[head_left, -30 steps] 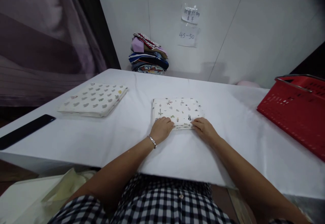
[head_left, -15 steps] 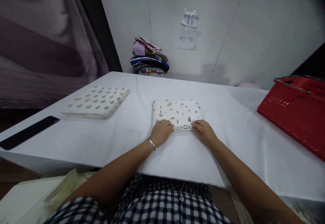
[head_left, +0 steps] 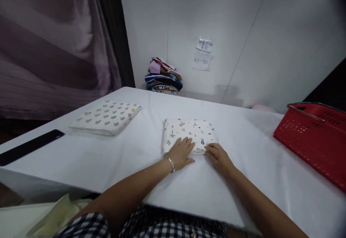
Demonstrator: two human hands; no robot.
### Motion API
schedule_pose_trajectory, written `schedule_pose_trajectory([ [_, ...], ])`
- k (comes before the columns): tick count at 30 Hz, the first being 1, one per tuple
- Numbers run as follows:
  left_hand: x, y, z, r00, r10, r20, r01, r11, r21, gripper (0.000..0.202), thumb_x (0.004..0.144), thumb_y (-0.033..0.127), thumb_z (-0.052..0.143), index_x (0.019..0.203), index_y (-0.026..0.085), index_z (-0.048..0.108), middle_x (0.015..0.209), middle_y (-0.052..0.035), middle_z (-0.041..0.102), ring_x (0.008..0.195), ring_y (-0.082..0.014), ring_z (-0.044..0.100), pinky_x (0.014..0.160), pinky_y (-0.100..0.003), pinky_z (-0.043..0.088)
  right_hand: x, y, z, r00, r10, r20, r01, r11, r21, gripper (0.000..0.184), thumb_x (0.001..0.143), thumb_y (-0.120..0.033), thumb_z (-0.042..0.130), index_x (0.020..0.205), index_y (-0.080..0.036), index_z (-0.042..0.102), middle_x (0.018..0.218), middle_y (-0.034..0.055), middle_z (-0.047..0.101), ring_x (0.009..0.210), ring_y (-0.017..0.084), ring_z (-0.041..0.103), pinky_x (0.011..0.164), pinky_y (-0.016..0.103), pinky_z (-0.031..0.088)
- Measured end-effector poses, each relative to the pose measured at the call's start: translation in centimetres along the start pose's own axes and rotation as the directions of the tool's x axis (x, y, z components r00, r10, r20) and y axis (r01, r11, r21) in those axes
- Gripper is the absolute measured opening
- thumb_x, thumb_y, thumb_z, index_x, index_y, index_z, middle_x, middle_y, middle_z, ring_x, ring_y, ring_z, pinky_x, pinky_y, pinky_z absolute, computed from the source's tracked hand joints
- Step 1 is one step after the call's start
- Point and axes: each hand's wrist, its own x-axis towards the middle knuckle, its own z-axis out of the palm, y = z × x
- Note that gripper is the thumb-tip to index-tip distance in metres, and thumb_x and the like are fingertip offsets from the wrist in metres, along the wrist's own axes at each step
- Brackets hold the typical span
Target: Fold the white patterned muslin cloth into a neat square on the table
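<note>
A folded white cloth [head_left: 186,128] with small printed motifs lies on the white-covered table in front of me. My left hand [head_left: 182,155] rests flat on its near edge, fingers apart, thumb stretched out over the tablecloth; a silvery bracelet circles the wrist. At the near right corner, my right hand [head_left: 218,157] has its fingers drawn together on the cloth's edge, the fingertips pinching it. Off to the left lies a second folded white cloth [head_left: 108,117], printed with grey shapes, which neither hand touches.
A red plastic basket [head_left: 313,144] with a metal handle stands at the right. A long black flat object [head_left: 31,147] lies at the table's left edge. Against the back wall is a stack of folded fabrics [head_left: 163,77]. Paper notes [head_left: 201,61] hang on the wall.
My left hand has gone from gripping the cloth's near edge to lying flat with fingers spread. The right hand stays at the near right corner. The view has tilted upward.
</note>
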Motion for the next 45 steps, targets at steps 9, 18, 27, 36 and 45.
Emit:
schedule_pose_trajectory([
  [9, -0.7, 0.2, 0.7, 0.999, -0.026, 0.043, 0.027, 0.999, -0.022, 0.071, 0.084, 0.060, 0.044, 0.141, 0.021, 0.027, 0.148, -0.0115, 0.027, 0.138, -0.0283, 0.019, 0.111, -0.049, 0.013, 8.1, -4.0, 1.5, 0.985, -0.109, 0.135, 0.115, 0.993, -0.036, 0.048, 0.091, -0.038, 0.040, 0.136, -0.022, 0.039, 0.146, 0.0101, 0.032, 0.137, 0.024, 0.022, 0.107, 0.050, 0.026],
  [18, -0.9, 0.5, -0.1, 0.996, -0.034, 0.082, 0.045, 0.989, -0.139, 0.076, 0.083, 0.067, 0.037, 0.141, 0.019, 0.028, 0.150, -0.0105, 0.024, 0.139, -0.0267, 0.016, 0.113, -0.047, 0.013, 8.2, 2.5, 3.6, 0.904, 0.304, 0.302, -0.182, 0.910, -0.373, 0.066, 0.091, -0.056, 0.025, 0.141, -0.012, 0.032, 0.149, 0.0129, 0.023, 0.138, 0.027, 0.016, 0.110, 0.047, 0.013],
  [27, 1.9, -5.2, -2.2, 0.913, -0.357, 0.198, 0.384, 0.916, -0.120, 0.070, 0.086, 0.064, 0.028, 0.141, 0.020, 0.032, 0.151, -0.0090, 0.017, 0.140, -0.0287, 0.010, 0.111, -0.052, 0.008, 8.0, 2.3, 3.7, 0.906, 0.301, 0.299, -0.191, 0.919, -0.345, 0.068, 0.090, -0.059, 0.023, 0.141, -0.014, 0.031, 0.150, 0.0110, 0.022, 0.138, 0.027, 0.016, 0.110, 0.047, 0.013],
  [36, 0.9, -6.3, 0.5, 0.925, -0.348, 0.153, 0.367, 0.922, -0.126, 0.068, 0.088, 0.063, 0.026, 0.143, 0.023, 0.028, 0.152, -0.0070, 0.016, 0.140, -0.0282, 0.008, 0.111, -0.053, 0.008, 11.4, 2.7, 3.4, 0.926, 0.295, 0.237, -0.209, 0.920, -0.331, 0.068, 0.089, -0.059, 0.026, 0.142, -0.017, 0.030, 0.151, 0.0124, 0.019, 0.139, 0.027, 0.012, 0.109, 0.051, 0.013],
  [45, 0.9, -6.1, -0.9, 0.914, -0.333, 0.231, 0.377, 0.908, -0.183, 0.068, 0.087, 0.062, 0.029, 0.142, 0.021, 0.029, 0.152, -0.0077, 0.015, 0.140, -0.0272, 0.008, 0.112, -0.052, 0.008, 11.9, 6.7, 4.4, 0.889, 0.392, 0.239, -0.288, 0.882, -0.374, 0.073, 0.089, -0.060, 0.022, 0.141, -0.011, 0.030, 0.149, 0.0135, 0.023, 0.138, 0.029, 0.016, 0.104, 0.048, 0.029],
])
